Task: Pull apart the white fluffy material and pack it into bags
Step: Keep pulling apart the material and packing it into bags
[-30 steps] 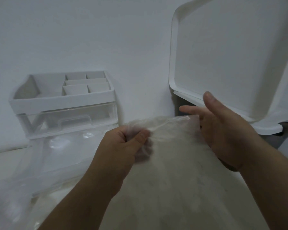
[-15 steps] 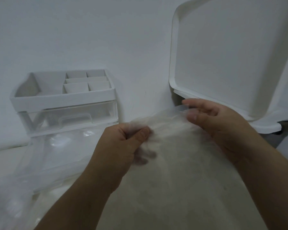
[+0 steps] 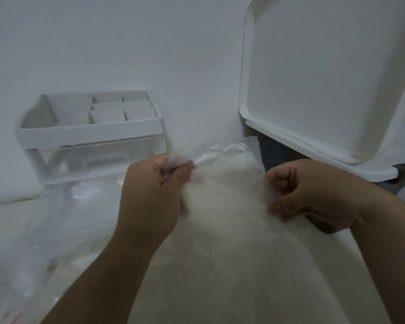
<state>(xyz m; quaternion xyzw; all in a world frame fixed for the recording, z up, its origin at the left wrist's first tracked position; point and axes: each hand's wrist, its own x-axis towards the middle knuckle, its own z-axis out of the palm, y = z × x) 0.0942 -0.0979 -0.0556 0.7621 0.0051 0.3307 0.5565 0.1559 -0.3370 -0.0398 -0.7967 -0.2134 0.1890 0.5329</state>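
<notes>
Head view, looking forward and down: pinching the upper rim of a clear plastic bag (image 3: 229,153) between the thumb and curled fingers of the left hand (image 3: 154,195), just toward 10 o'clock from the centre. Clenching the right hand (image 3: 309,192) at 3 o'clock, fingers curled tight into the palm and gripping the bag's right edge, with film bunching over the knuckles. Holding the bag's mouth stretched between the two hands, which are apart from each other. Filling the bag from the centre down to 6 o'clock: white fluffy material (image 3: 232,253), showing hazily through the film and rising nearly to knuckle level. Standing at 9 to 10 o'clock against the white wall (image 3: 126,43): a white desk organizer (image 3: 89,127), carrying open compartments on top and a clear drawer (image 3: 98,160) beneath. Leaning at 1 to 2 o'clock, tilted nearly upright: a white rimmed tray (image 3: 313,78), resting on another flat white piece below it. Lying at 8 o'clock, spreading in front of the organizer's base: crumpled clear film (image 3: 21,265), too blurred for telling its exact shape.
</notes>
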